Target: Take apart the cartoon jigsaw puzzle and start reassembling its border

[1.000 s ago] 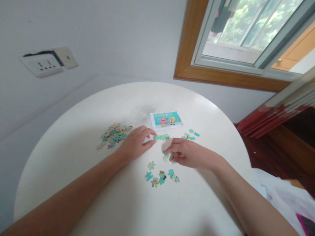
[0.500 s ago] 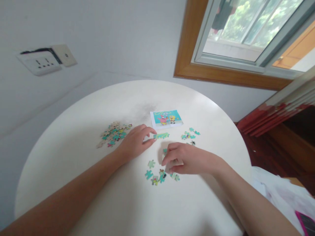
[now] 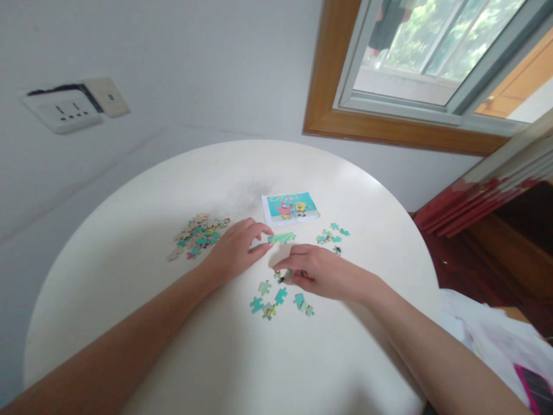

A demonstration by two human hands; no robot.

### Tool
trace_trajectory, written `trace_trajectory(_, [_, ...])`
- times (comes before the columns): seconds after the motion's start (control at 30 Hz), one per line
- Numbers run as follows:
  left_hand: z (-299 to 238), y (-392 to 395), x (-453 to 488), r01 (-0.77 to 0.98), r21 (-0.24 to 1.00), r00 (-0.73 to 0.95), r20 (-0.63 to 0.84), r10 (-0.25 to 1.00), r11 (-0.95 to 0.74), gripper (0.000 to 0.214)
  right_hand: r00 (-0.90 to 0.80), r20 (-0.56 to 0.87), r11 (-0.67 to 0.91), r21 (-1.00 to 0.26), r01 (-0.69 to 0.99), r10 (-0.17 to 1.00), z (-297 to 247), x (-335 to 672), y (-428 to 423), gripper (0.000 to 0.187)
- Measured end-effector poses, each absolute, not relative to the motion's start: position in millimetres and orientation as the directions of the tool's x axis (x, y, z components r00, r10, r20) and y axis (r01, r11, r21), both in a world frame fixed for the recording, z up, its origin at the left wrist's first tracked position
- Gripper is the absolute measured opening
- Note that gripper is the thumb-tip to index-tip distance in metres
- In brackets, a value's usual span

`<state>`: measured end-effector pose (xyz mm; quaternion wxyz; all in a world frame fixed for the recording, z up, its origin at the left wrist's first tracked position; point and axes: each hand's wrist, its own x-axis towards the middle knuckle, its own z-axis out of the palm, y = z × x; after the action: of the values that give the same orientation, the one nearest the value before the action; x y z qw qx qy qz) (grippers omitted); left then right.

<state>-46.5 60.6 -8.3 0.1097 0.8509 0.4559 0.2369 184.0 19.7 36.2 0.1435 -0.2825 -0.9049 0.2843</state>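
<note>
A short strip of joined jigsaw pieces (image 3: 283,237), green and yellow, lies in the middle of the table. The thumb and index finger of my left hand (image 3: 242,245) close on its left end from the two sides. Below the strip, my right hand (image 3: 313,271) pinches a puzzle piece (image 3: 281,279) with a dark spot; the fingers hide part of it. Several loose pieces (image 3: 268,311) lie face up just under that hand. A picture card (image 3: 291,208) with cartoon figures rests beyond the strip.
A heap of puzzle pieces (image 3: 199,236) sits left of my left hand. Several more pieces (image 3: 332,233) are spread on the right. The round white table (image 3: 207,357) stands against a wall with a socket (image 3: 64,109) and a wood-framed window (image 3: 332,124).
My right hand has taken up the dark-spotted piece from the loose group and moved it slightly away from me. Some nearby pieces have shifted. My left hand stays at the strip.
</note>
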Motion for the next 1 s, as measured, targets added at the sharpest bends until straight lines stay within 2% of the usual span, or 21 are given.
trace_trajectory(0.17, [-9, 60, -47, 0.713, 0.409, 0.477, 0.313, 0.821, -0.57, 0.019, -0.826, -0.203, 0.554, -0.655, 0.514, 0.526, 57, 200, 13, 0.028])
trace_trajectory(0.27, [-9, 60, -47, 0.709, 0.406, 0.482, 0.318, 0.816, -0.577, 0.019, -0.817, -0.275, 0.528, -0.651, 0.546, 0.507, 60, 204, 12, 0.026])
trace_trajectory(0.33, [-9, 60, -47, 0.71, 0.406, 0.482, 0.316, 0.817, -0.575, 0.019, -0.832, -0.265, 0.54, -0.658, 0.525, 0.487, 58, 205, 13, 0.018])
trace_trajectory(0.43, [-10, 60, -48, 0.711, 0.405, 0.48, 0.317, 0.818, -0.575, 0.02, -0.843, -0.258, 0.554, -0.658, 0.511, 0.471, 55, 205, 15, 0.019])
trace_trajectory(0.7, [-7, 60, -46, 0.72, 0.413, 0.474, 0.294, 0.83, -0.558, 0.02, -0.758, -0.253, 0.518, -0.598, 0.611, 0.602, 53, 214, 20, 0.023])
trace_trajectory(0.83, [-7, 60, -47, 0.72, 0.418, 0.475, 0.285, 0.833, -0.554, 0.02, -0.698, -0.15, 0.514, -0.571, 0.64, 0.701, 54, 221, 27, 0.026])
trace_trajectory(0.93, [-7, 60, -47, 0.723, 0.423, 0.469, 0.28, 0.838, -0.546, 0.02, -0.538, -0.018, 0.464, -0.484, 0.742, 0.843, 54, 231, 36, 0.027])
trace_trajectory(1.0, [-7, 60, -47, 0.723, 0.427, 0.468, 0.276, 0.84, -0.543, 0.02, -0.445, 0.055, 0.42, -0.446, 0.79, 0.894, 53, 238, 43, 0.028])
